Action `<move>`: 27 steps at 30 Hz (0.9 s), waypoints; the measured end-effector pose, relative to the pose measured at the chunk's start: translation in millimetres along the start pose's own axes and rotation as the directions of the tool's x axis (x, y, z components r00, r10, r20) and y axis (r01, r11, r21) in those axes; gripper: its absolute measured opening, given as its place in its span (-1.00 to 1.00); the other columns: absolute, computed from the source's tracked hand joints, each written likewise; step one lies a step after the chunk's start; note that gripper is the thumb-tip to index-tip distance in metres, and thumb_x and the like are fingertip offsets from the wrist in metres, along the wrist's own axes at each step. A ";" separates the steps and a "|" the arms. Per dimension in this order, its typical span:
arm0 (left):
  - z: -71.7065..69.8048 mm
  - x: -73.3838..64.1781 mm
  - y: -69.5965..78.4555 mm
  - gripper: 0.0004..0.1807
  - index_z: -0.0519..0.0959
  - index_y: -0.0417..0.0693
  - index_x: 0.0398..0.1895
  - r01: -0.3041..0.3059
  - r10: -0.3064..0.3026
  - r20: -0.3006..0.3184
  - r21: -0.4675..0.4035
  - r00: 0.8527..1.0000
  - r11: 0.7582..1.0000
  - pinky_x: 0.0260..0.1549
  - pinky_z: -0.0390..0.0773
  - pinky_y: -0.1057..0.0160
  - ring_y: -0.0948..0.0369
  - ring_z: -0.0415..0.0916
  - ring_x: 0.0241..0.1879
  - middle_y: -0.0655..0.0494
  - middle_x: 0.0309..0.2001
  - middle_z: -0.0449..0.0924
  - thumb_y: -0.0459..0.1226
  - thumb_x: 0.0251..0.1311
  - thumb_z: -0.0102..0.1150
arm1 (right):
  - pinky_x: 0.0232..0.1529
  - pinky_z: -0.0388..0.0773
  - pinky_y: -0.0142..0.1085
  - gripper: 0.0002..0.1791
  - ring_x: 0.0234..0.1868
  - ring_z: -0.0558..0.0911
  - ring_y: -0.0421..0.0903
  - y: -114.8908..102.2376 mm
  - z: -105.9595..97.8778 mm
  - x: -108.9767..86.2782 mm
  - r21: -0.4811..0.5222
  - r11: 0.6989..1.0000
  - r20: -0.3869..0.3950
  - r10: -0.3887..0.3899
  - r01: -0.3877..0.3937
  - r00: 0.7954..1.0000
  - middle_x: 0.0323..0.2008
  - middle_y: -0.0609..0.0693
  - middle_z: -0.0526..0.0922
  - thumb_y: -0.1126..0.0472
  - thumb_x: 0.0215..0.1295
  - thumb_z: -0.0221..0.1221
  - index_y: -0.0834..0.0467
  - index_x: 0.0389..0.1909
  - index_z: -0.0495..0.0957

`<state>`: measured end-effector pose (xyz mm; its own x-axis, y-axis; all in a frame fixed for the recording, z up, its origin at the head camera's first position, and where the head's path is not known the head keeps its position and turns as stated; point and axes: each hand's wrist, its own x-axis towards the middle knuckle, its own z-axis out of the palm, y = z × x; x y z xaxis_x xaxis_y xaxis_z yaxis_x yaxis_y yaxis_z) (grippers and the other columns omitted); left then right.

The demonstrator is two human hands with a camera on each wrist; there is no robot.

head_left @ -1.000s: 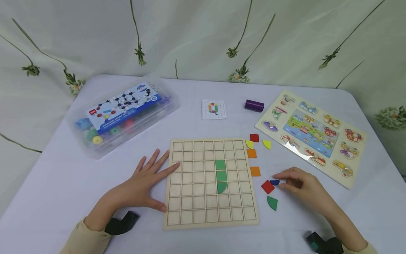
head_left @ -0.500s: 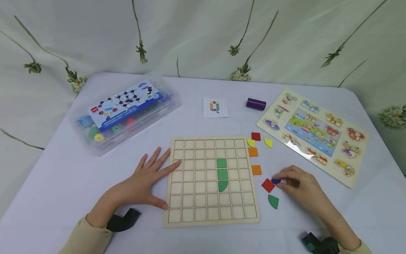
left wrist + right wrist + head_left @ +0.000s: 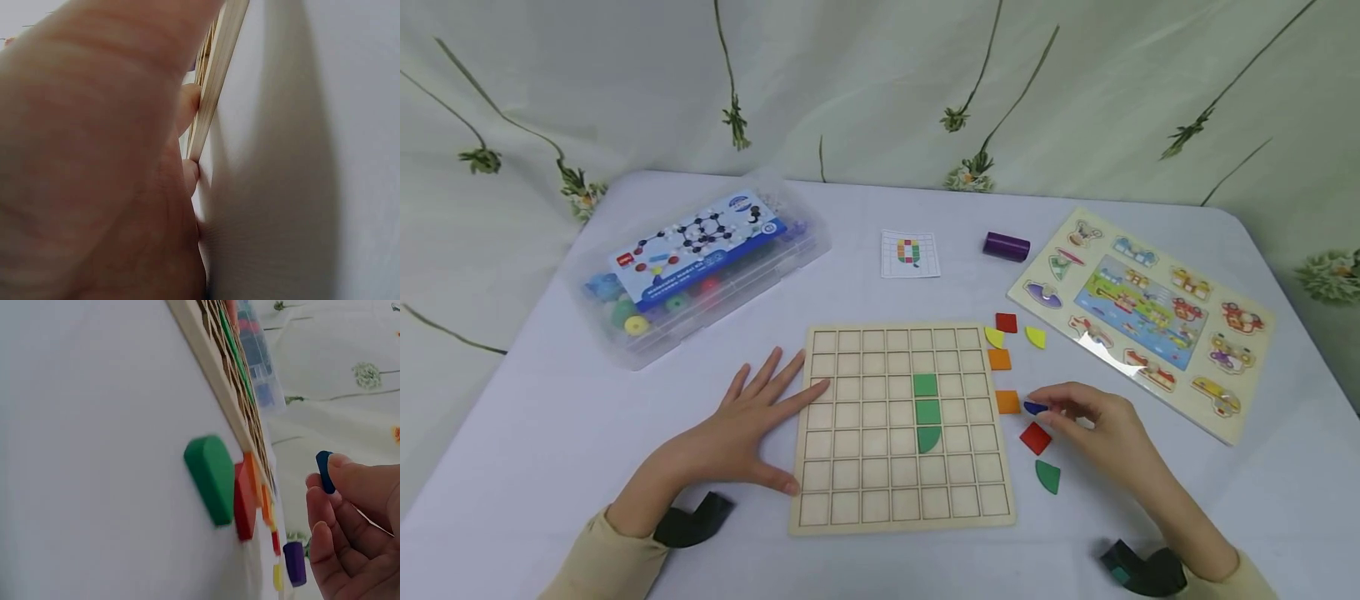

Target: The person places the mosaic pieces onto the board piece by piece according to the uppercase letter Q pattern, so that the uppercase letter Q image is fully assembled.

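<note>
Blue piece [image 3: 1035,407], probably half-round, in pinch of right hand [image 3: 1092,422]; left hand [image 3: 739,435], wide-fingered, against grid board [image 3: 874,442]

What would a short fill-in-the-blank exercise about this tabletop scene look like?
1. The person's right hand pinches a small piece whose colour is ____.
2. The number of green pieces lying in the wooden grid board is ____.
3. In the head view, the pattern card lies to the ____ of the purple cylinder.

Missing words: blue; three; left.
</note>
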<state>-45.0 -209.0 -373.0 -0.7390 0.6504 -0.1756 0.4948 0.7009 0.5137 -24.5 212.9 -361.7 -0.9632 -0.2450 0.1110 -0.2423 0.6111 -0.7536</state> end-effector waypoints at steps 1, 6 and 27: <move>0.0 0.1 0.1 0.25 -0.01 0.17 0.48 0.001 -0.001 0.001 -0.003 1.000 1.000 0.17 -0.53 -0.21 -0.07 -0.64 0.37 -0.07 0.47 -0.42 0.40 -0.35 0.24 | -0.28 0.49 -0.48 -0.78 -0.33 0.58 -0.23 -4.0 1.6 2.2 0.032 0.999 0.002 -0.007 0.007 1.000 -0.26 -0.13 0.67 0.36 0.12 0.29 0.15 -0.18 0.65; 0.6 0.7 -0.2 0.25 0.00 0.18 0.48 0.007 -0.007 0.004 -0.009 1.000 1.000 0.16 -0.54 -0.21 -0.06 -0.65 0.37 -0.06 0.47 -0.42 0.41 -0.36 0.24 | -0.20 0.52 -0.41 -0.82 -0.24 0.62 -0.20 -22.9 10.9 13.7 0.203 0.978 0.009 -0.050 0.047 0.999 -0.28 -0.09 0.67 0.42 0.14 0.26 0.21 -0.22 0.65; 0.2 -0.1 -1.0 0.25 -0.04 0.20 0.48 0.001 -0.001 0.007 -0.004 1.000 1.000 0.17 -0.55 -0.20 -0.05 -0.66 0.37 -0.04 0.47 -0.45 0.41 -0.34 0.23 | -0.37 0.54 -0.36 -0.75 -0.39 0.58 -0.21 -44.1 60.9 8.0 0.269 0.958 0.120 -0.136 0.099 0.983 -0.34 -0.21 0.65 0.42 0.03 0.33 0.07 -0.28 0.69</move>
<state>-45.2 -209.7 -373.7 -0.7365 0.6514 -0.1822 0.4919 0.7007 0.5167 -14.4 138.2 -367.0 -0.9004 -0.4141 0.1335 -0.2962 0.3585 -0.8853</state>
